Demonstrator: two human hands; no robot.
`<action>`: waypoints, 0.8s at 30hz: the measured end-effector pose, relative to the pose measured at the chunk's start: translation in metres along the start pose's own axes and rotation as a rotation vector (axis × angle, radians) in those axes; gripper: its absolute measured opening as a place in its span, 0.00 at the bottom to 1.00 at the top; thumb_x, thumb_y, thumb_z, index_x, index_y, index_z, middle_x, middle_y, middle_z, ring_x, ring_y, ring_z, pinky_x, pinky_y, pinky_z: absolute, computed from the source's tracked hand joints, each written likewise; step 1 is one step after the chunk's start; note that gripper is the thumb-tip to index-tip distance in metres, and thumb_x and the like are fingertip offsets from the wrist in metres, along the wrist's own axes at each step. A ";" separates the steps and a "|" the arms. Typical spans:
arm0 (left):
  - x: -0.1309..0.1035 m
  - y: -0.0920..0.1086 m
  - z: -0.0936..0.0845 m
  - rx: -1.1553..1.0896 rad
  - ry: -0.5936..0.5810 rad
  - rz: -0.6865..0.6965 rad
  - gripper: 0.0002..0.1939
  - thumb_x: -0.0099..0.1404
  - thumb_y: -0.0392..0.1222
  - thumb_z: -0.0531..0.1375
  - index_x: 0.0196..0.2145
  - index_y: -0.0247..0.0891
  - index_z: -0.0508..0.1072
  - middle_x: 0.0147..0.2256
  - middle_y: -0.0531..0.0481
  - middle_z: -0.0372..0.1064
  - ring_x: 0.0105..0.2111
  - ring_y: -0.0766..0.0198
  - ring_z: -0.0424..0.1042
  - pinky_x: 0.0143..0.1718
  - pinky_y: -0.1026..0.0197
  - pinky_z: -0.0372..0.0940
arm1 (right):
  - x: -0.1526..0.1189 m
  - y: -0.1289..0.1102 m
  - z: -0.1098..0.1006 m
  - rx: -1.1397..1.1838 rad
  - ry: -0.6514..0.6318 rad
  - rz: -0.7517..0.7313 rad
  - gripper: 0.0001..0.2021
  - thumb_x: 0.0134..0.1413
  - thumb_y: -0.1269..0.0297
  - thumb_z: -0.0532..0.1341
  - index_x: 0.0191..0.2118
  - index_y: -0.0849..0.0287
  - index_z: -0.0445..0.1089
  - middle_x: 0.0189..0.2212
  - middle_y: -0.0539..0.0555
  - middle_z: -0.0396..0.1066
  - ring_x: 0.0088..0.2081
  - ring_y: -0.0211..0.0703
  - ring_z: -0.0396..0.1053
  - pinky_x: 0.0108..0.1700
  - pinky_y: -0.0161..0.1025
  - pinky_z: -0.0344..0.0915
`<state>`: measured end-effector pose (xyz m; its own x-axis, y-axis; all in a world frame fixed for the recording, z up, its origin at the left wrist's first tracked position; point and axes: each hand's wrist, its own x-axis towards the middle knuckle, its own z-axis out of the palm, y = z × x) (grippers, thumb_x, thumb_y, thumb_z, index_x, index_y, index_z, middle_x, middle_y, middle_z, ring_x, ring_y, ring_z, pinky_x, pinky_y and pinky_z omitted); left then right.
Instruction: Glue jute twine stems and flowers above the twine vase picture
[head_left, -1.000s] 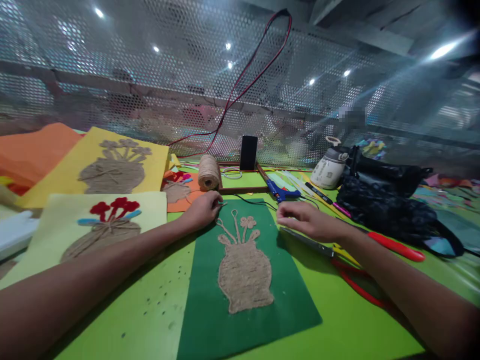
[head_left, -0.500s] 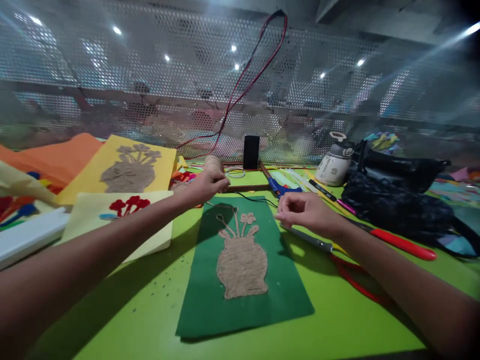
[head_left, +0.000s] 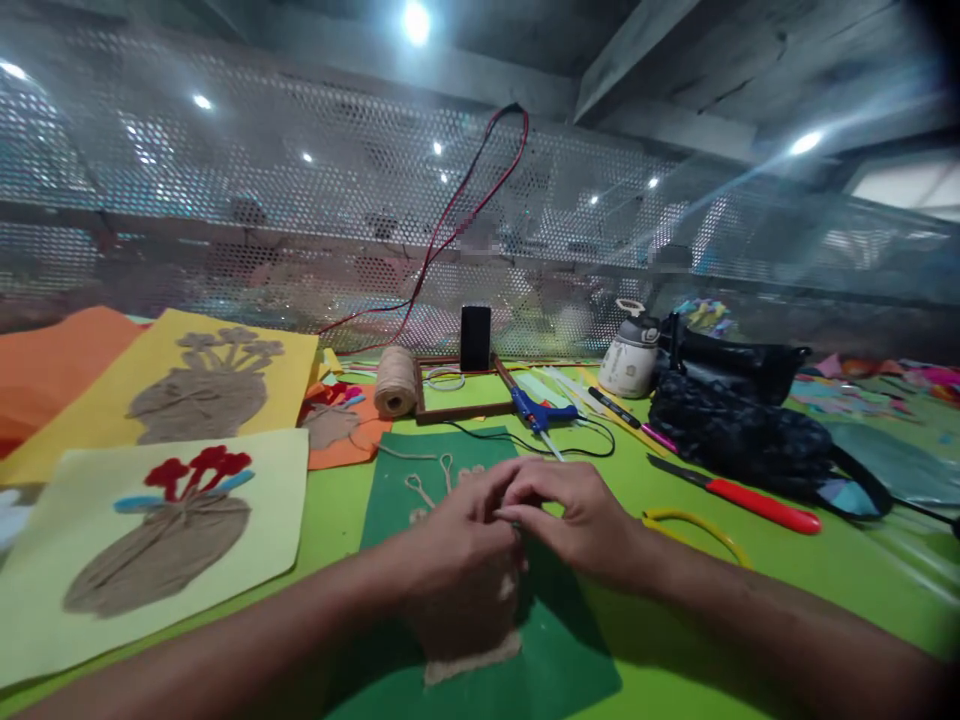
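My left hand [head_left: 461, 530] and my right hand [head_left: 581, 520] meet fingertip to fingertip over a green sheet [head_left: 570, 640]. Both have bent, closed fingers; whatever is between them is too small or hidden to make out. Under the hands lies a vase shape of brown twine [head_left: 472, 640], partly covered, with twine flower stems [head_left: 420, 490] above it. A loose strand of twine [head_left: 409, 455] crosses the sheet's top edge. Beyond stands a spool of twine [head_left: 395, 382]. A blue glue gun [head_left: 540, 408] rests behind my right hand.
Yellow [head_left: 300, 350] and cream [head_left: 281, 540] sheets with vase pictures lie left. A brown frame [head_left: 457, 412] and a black upright block [head_left: 475, 338] stand at the back. At right are a white bottle [head_left: 628, 365], a black bag [head_left: 735, 420] and a red-handled knife [head_left: 765, 505].
My left hand has come back from beside the spool to the green sheet. My right hand has moved inward to meet it. The view has tilted upward, and the spool shows fully.
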<state>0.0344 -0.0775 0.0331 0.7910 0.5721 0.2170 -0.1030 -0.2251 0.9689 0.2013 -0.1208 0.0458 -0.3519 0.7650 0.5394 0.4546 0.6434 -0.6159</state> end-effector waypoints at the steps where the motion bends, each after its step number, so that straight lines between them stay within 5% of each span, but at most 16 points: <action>1: 0.000 -0.002 0.001 0.039 0.003 -0.005 0.22 0.57 0.36 0.57 0.51 0.37 0.70 0.42 0.47 0.72 0.42 0.60 0.69 0.43 0.60 0.64 | -0.001 0.002 0.000 -0.058 0.036 -0.054 0.06 0.59 0.67 0.60 0.32 0.57 0.73 0.31 0.54 0.75 0.34 0.42 0.70 0.39 0.40 0.66; 4: 0.000 -0.002 -0.006 0.356 0.132 -0.073 0.15 0.65 0.45 0.55 0.44 0.34 0.73 0.29 0.51 0.69 0.29 0.64 0.65 0.32 0.64 0.61 | 0.002 0.018 -0.009 -0.182 0.148 -0.017 0.07 0.60 0.65 0.60 0.32 0.57 0.72 0.27 0.53 0.73 0.30 0.41 0.68 0.36 0.38 0.64; 7: 0.001 0.011 -0.024 0.698 0.167 -0.065 0.15 0.66 0.46 0.54 0.28 0.35 0.73 0.26 0.50 0.68 0.28 0.64 0.65 0.30 0.64 0.57 | 0.008 0.038 -0.021 -0.194 0.198 0.070 0.08 0.60 0.64 0.60 0.29 0.58 0.71 0.26 0.52 0.70 0.29 0.41 0.67 0.35 0.39 0.64; 10: 0.001 0.025 -0.033 0.769 0.170 0.016 0.15 0.68 0.45 0.51 0.33 0.36 0.74 0.29 0.50 0.72 0.29 0.64 0.67 0.31 0.65 0.57 | 0.012 0.048 -0.023 -0.133 0.159 0.110 0.07 0.59 0.64 0.60 0.32 0.59 0.72 0.27 0.53 0.70 0.30 0.41 0.68 0.35 0.38 0.66; 15: -0.010 0.024 -0.009 0.907 -0.053 0.230 0.11 0.64 0.35 0.51 0.31 0.38 0.73 0.27 0.49 0.70 0.27 0.63 0.65 0.28 0.62 0.56 | 0.008 0.035 -0.005 0.156 -0.123 0.043 0.21 0.57 0.63 0.62 0.55 0.59 0.67 0.54 0.61 0.67 0.42 0.41 0.72 0.46 0.40 0.69; 17: -0.017 0.024 0.001 0.942 -0.180 0.323 0.08 0.58 0.38 0.57 0.35 0.40 0.74 0.25 0.49 0.68 0.24 0.61 0.62 0.25 0.60 0.54 | 0.005 0.027 0.000 0.235 -0.269 0.004 0.14 0.57 0.61 0.62 0.48 0.59 0.72 0.48 0.57 0.72 0.42 0.42 0.71 0.46 0.40 0.67; 19: -0.019 0.030 0.001 0.955 -0.188 0.332 0.12 0.59 0.37 0.57 0.41 0.42 0.74 0.28 0.48 0.70 0.27 0.60 0.64 0.28 0.59 0.57 | 0.003 0.020 -0.001 0.258 -0.340 0.007 0.09 0.58 0.60 0.61 0.35 0.60 0.75 0.34 0.53 0.75 0.36 0.41 0.71 0.41 0.38 0.67; 24: -0.006 0.054 -0.031 0.706 0.448 0.170 0.11 0.67 0.44 0.53 0.32 0.37 0.72 0.25 0.52 0.67 0.27 0.65 0.65 0.29 0.64 0.60 | 0.003 0.001 -0.027 0.293 -0.126 0.190 0.11 0.59 0.60 0.61 0.32 0.62 0.75 0.20 0.48 0.66 0.22 0.33 0.61 0.24 0.31 0.58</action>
<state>0.0052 -0.0684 0.0875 0.4701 0.7107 0.5233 0.3195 -0.6898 0.6497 0.2228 -0.1187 0.0615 -0.3900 0.8574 0.3359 0.2741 0.4563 -0.8465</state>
